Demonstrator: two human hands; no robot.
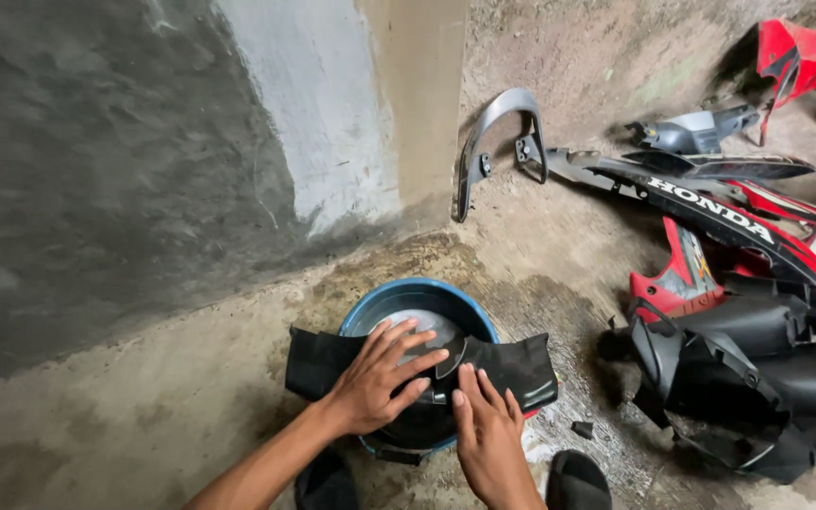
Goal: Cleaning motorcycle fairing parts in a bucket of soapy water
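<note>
A blue round basin [389, 299] with water sits on the wet concrete floor. Across its rim lies a black plastic motorcycle panel [521, 364]. My left hand [380, 378] rests flat on the panel's middle, fingers spread over the basin. My right hand [488, 434] presses flat on the panel just to the right of it, fingers together. Neither hand grips anything. The part of the panel under the hands is hidden.
A grey grab rail [488, 142] leans against the wall corner. A heap of red, black and grey motorcycle body panels [739, 283] fills the right side. A small black piece [583, 430] lies near the basin. My sandalled feet [578, 482] are at the bottom edge.
</note>
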